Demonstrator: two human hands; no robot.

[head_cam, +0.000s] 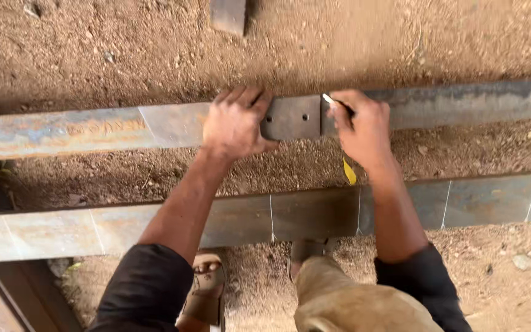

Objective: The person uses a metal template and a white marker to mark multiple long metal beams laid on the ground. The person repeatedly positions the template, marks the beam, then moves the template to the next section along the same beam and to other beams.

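Note:
My left hand (235, 123) presses a small dark metal plate (293, 117) with two holes flat onto the far steel bar (93, 129). My right hand (364, 126) grips a short white marking stick (329, 99), with its tip at the plate's right edge. Both hands sit on top of the far bar, close together, one on each side of the plate.
A second long steel bar (314, 215) with thin white cross lines lies nearer to me on the dirt ground (124, 49). A yellow leaf (349, 172) lies between the bars. My sandalled feet (207, 289) and knee are below. Another metal piece (228, 15) lies at the top.

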